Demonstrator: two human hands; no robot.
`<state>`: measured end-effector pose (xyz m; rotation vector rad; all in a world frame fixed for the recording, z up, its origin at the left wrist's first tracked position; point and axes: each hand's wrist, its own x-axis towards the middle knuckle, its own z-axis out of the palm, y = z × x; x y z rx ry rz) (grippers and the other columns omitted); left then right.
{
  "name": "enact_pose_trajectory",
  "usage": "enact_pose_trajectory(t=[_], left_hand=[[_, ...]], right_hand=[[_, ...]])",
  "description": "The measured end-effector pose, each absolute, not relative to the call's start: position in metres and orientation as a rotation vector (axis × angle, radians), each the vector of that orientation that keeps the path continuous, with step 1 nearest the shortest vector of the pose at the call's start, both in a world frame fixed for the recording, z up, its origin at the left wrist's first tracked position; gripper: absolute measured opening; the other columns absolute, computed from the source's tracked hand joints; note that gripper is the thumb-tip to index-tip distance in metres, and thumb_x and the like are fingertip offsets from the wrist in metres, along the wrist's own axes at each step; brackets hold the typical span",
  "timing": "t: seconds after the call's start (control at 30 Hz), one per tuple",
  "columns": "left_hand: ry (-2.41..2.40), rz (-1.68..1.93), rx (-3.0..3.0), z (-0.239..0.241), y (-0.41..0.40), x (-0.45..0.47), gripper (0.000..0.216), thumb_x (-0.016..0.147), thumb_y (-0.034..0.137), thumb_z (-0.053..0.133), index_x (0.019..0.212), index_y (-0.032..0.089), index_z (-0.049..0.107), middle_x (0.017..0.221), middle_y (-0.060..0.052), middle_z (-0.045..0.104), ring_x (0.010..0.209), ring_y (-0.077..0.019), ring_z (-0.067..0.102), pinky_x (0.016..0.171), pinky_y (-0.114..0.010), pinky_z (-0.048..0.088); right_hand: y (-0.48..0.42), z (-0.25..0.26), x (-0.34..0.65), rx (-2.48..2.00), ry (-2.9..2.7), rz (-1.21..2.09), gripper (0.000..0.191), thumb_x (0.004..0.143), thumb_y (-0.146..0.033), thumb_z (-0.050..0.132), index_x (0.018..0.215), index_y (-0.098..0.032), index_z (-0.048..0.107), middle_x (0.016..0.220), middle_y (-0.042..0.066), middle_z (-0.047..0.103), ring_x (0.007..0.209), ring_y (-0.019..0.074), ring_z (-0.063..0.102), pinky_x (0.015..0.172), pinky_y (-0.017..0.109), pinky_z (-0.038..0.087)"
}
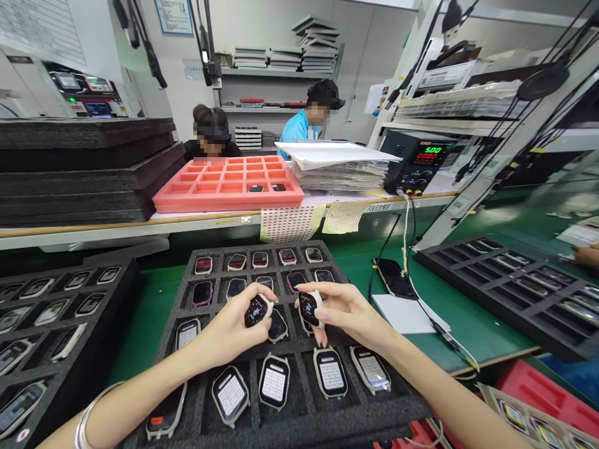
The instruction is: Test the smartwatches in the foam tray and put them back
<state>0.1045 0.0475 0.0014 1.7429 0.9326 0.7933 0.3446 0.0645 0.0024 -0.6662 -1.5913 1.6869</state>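
Note:
My left hand (241,321) grips a smartwatch body (257,310) with a lit dark screen, thumb and fingers around its edge. In my right hand (346,312) is a second light-framed smartwatch body (309,308), its dark screen also lit and turned toward me. Both are held just above a black foam tray (248,352) with square compartments. Strapless watches lie in it. Several in the front row, such as this watch (274,381), show white screens with a grid. Farther back, the screens are dark, and one watch (203,293) has a purple frame.
Another watch tray (116,324) stands left, and a third (510,293) right. Behind are stacked black foam (84,168), a pink divided tray (224,201) and a power supply (414,163). A cabled phone-like device (394,277) lies on the green bench. Two people work beyond.

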Motion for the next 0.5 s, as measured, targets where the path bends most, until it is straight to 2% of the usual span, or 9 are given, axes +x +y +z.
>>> enact_pose_trajectory(t=[0.17, 0.5], left_hand=[[0.935, 0.845, 1.758, 0.0007, 0.0497, 0.104, 0.027, 0.081, 0.014, 0.05, 0.107, 0.021, 0.047, 0.091, 0.001, 0.05, 0.081, -0.0143, 0.048, 0.076, -0.025, 0.039], [0.969, 0.823, 1.802, 0.004, 0.048, 0.1043, 0.023, 0.081, 0.013, 0.049, 0.102, 0.021, 0.047, 0.083, 0.004, 0.049, 0.073, -0.0125, 0.046, 0.07, -0.023, 0.037]], right_hand=[[0.0646, 0.003, 0.3454, -0.668, -1.596, 1.664, 0.045, 0.083, -0.025, 0.069, 0.124, -0.012, 0.058, 0.065, 0.004, 0.067, 0.052, 0.0162, 0.065, 0.052, 0.027, 0.053], [0.0635, 0.0031, 0.3456, -0.646, -1.585, 1.666, 0.041, 0.085, -0.022, 0.066, 0.124, -0.012, 0.058, 0.062, 0.003, 0.068, 0.052, 0.0154, 0.065, 0.052, 0.024, 0.053]])
